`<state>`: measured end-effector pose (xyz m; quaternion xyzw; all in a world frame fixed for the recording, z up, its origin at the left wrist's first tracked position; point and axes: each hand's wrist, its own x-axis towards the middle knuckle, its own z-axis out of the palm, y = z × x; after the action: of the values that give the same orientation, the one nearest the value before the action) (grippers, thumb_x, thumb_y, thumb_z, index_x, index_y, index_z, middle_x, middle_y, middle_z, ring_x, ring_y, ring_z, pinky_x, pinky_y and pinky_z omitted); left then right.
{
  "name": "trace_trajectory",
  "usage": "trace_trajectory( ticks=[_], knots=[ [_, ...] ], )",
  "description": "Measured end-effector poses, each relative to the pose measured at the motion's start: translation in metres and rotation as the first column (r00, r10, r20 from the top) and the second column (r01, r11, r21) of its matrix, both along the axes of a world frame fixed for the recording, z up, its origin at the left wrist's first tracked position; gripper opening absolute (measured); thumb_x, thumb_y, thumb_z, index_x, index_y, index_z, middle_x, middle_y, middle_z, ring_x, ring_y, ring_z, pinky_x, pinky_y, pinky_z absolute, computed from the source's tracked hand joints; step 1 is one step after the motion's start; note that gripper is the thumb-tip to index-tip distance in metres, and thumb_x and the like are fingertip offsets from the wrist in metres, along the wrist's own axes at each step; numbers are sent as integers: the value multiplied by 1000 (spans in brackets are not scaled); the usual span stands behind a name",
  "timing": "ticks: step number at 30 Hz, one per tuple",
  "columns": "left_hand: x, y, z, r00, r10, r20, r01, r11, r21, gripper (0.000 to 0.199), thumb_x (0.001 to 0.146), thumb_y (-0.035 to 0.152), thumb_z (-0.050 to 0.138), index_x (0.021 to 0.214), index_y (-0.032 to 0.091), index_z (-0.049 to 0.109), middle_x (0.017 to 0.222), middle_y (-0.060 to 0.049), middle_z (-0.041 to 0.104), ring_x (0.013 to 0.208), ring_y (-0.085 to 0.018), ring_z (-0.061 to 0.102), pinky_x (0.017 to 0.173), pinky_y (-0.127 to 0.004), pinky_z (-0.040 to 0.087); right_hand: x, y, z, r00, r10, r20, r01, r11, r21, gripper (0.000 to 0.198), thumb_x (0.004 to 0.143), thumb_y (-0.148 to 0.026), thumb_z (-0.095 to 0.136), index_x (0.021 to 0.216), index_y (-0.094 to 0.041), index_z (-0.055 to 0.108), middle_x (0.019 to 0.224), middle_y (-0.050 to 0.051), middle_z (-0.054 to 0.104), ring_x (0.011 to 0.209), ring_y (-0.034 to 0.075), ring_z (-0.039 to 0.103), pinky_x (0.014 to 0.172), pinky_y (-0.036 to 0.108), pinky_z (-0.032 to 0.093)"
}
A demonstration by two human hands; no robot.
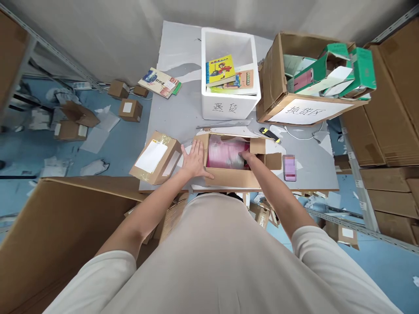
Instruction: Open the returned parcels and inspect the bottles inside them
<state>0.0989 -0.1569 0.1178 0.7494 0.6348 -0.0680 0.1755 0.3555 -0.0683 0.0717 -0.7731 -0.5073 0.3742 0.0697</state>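
Your right hand (248, 156) reaches down into the open cardboard box (229, 179) at the near edge of the desk (178, 115). Its fingertips are lost against the pink plastic-wrapped package (225, 152) inside, so you cannot tell how far they are bent or whether they grip it. The glossy wrap blurs what it encloses, and the box walls hide the package's underside. Your left hand (194, 162) is spread wide, palm down on the box's left end, holding nothing.

Your shirt (216, 244) covers part of the floor below the desk, and the big carton (65, 231) at lower left is cut off by the frame. The screen of the smartphone (290, 168), right of the open box, is pixelated beyond reading.

Just left of your left hand sits a taped carton (156, 158) with white labels, tilted to the desk edge. Behind the open box lie paper scraps and a black-and-yellow utility knife (270, 135). Farther back, a white foam box (244, 102) holding books and a large cardboard box (271, 80) crammed with green boxes (362, 69) stand across the far side; the green boxes overlap, masking what lies beneath. More books (159, 83) rest at the left edge.
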Motion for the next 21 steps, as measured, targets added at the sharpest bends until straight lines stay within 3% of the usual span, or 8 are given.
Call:
trace_trajectory(
  ticks=[4, 7, 11, 15, 17, 19, 20, 21],
  knots=[
    [9, -1, 3, 998, 61, -15, -61, 998, 25, 140, 55, 83, 62, 154, 1, 4, 160, -26, 4, 147, -45, -9, 110, -69, -9, 13, -19, 27, 999, -6, 36, 4, 997, 72, 19, 73, -20, 61, 90, -12, 66, 92, 15, 70, 92, 28, 66, 81, 37, 51],
    [18, -2, 6, 996, 86, -6, -86, 995, 42, 142, 54, 84, 62, 153, 0, 5, 160, -27, 5, 147, -45, -9, 112, -68, -6, 19, -40, 55, 973, 215, -87, -185, 946, 266, 16, 79, -23, 56, 92, -17, 63, 88, 6, 68, 84, 21, 62, 79, 33, 50],
    [24, -1, 7, 993, 119, -4, -118, 992, 35, 144, 52, 83, 64, 153, 0, 6, 160, -27, 5, 147, -45, -11, 111, -70, -4, 21, -55, 113, 822, 562, -94, -378, 661, 648, 16, 88, -32, 53, 91, -19, 63, 87, 5, 64, 81, 19, 59, 76, 33, 48],
    [26, -1, 17, 984, 173, 43, -173, 985, -15, 140, 52, 80, 67, 154, 3, 11, 160, -28, 7, 146, -47, -11, 109, -72, -4, 34, -52, 204, 797, 601, 53, -372, 420, 828, 17, 90, -35, 57, 95, -21, 65, 88, 3, 63, 84, 19, 59, 77, 34, 48],
    [29, -3, 30, 959, 231, 162, -232, 973, -15, 135, 56, 81, 65, 154, 3, 14, 160, -28, 6, 146, -47, -11, 109, -72, -5, 45, -53, 249, 803, 585, 114, -342, 295, 892, 15, 90, -35, 59, 96, -22, 66, 86, 2, 62, 83, 18, 60, 78, 35, 49],
    [34, -8, 46, 865, 280, 416, -288, 957, -45, 123, 63, 82, 58, 153, 7, 20, 161, -25, 6, 147, -45, -11, 110, -71, -4, 52, -58, 283, 829, 533, 173, -270, 109, 957, 12, 89, -32, 61, 98, -25, 66, 89, 1, 62, 86, 18, 61, 81, 36, 50],
    [37, -11, 55, 757, 293, 584, -299, 950, -89, 113, 69, 82, 53, 152, 10, 26, 161, -23, 10, 148, -43, -7, 112, -69, -1, 54, -63, 295, 843, 501, 195, -228, 5, 974, 12, 88, -30, 62, 98, -26, 67, 90, 0, 63, 87, 18, 61, 81, 36, 51],
    [39, -15, 62, 594, 301, 746, -286, 946, -154, 103, 74, 82, 46, 149, 14, 32, 161, -20, 17, 149, -42, -1, 114, -66, 5, 54, -70, 302, 848, 483, 218, -199, -92, 976, 12, 88, -28, 62, 99, -28, 67, 91, 0, 63, 86, 18, 62, 81, 36, 51]
  ],
)
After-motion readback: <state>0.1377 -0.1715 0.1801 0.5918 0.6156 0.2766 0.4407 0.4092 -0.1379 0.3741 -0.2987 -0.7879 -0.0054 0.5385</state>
